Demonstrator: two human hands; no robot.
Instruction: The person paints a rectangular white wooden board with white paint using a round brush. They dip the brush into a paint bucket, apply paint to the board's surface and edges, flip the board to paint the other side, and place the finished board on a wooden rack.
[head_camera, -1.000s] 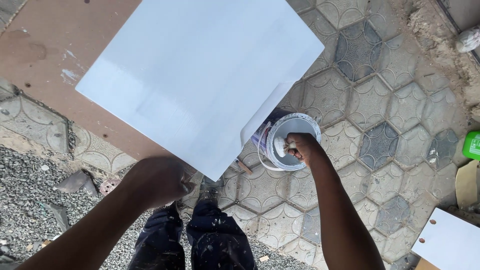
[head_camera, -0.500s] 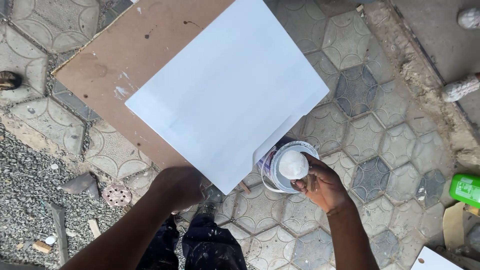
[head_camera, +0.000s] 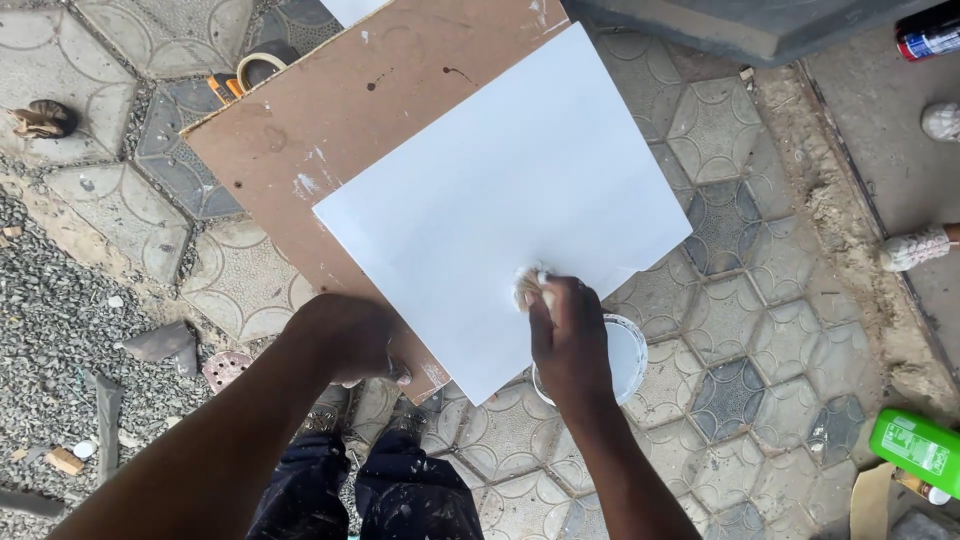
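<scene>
Head view: a white wad (head_camera: 531, 285) is pressed onto a white board (head_camera: 500, 200) by the right hand (head_camera: 570, 335).

The wad is pinched in the closed fingertips of the right hand and lies just beyond them, touching the white board close to its near edge. The white board is laid tilted on a larger brown board (head_camera: 320, 130), which reaches out past the grip to the far left. The near corner of the brown board is gripped by the left hand (head_camera: 345, 335), its fingers curled shut over the edge, well to the left of the wad. A white tub (head_camera: 625, 355) of white paste is seen just beside and under the right hand, on the patterned paving (head_camera: 760, 330). A green container (head_camera: 915, 445) lies far to the right of the grip.
</scene>
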